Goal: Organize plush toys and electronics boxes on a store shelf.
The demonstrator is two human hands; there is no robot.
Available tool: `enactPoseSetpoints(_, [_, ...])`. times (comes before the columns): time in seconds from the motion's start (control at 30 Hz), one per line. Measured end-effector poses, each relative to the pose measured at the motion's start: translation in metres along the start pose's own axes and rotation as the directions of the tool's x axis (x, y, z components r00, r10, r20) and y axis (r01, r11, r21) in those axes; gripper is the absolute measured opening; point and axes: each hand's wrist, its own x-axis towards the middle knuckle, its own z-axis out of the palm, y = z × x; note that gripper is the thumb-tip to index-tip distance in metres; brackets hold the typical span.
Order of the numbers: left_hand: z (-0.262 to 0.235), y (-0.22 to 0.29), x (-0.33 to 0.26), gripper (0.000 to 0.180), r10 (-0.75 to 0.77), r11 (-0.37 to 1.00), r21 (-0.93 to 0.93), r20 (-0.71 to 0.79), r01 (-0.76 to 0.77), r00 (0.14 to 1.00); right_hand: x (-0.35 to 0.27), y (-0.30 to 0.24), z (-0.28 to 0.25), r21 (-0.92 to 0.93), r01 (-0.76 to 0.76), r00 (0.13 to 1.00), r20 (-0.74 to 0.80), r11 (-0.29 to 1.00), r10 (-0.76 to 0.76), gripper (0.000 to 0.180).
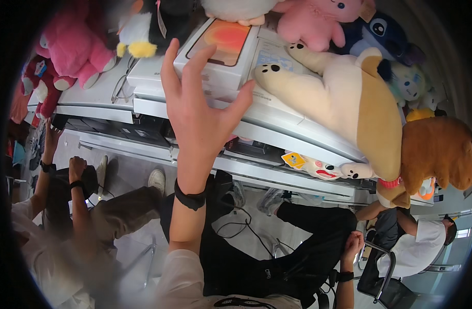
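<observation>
My left hand (202, 108) reaches up over the shelf edge, its fingers and thumb spread wide with nothing between them. Behind those fingers lies a white phone box (218, 44) with an orange-red phone picture on its lid. Whether my fingertips touch the box I cannot tell. To the right of my thumb sprawls a cream and tan plush bear (328, 98), its paw close to the box. Low on the right, my right hand (353, 244) rests loosely curled by my knee, beside a chair's armrest; nothing shows in it.
Pink plush toys (76, 44) and eyeglasses (124, 80) sit left on the white shelf (292, 126). A brown plush (436, 154) overhangs at right; a white plush (323, 167) lies below. People sit both sides, one in a white shirt (416, 244). A black cable (246, 224) trails on the floor.
</observation>
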Motion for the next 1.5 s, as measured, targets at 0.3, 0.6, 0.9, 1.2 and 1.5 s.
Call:
enactPoseSetpoints(0.3, [0.013,0.008,0.004,0.056,-0.017,0.996,0.082,-0.103,0.026,0.994,-0.001,0.01,-0.001,0.061,-0.037,0.999,-0.02,0.997,0.038,0.01])
enactPoseSetpoints(0.6, [0.012,0.016,0.005,0.056,-0.063,0.996,0.061,-0.1,0.069,0.993,-0.007,0.021,-0.018,0.098,-0.042,0.998,-0.036,0.994,0.046,0.009])
enactPoseSetpoints(0.9, [0.015,0.02,0.004,0.055,-0.102,0.993,0.049,-0.147,0.11,0.984,-0.009,0.026,-0.022,0.095,-0.043,0.999,-0.026,0.995,0.046,0.01])
enactPoseSetpoints(1.2, [0.017,0.015,0.002,0.058,-0.121,0.992,0.024,-0.138,0.126,0.983,-0.009,0.016,-0.016,0.109,-0.034,0.999,-0.023,0.993,0.037,0.01])
enactPoseSetpoints(1.5, [0.011,0.016,-0.004,0.086,-0.128,0.991,0.036,-0.063,0.13,0.99,-0.007,0.03,-0.031,0.103,-0.044,0.998,-0.04,0.994,0.048,0.007])
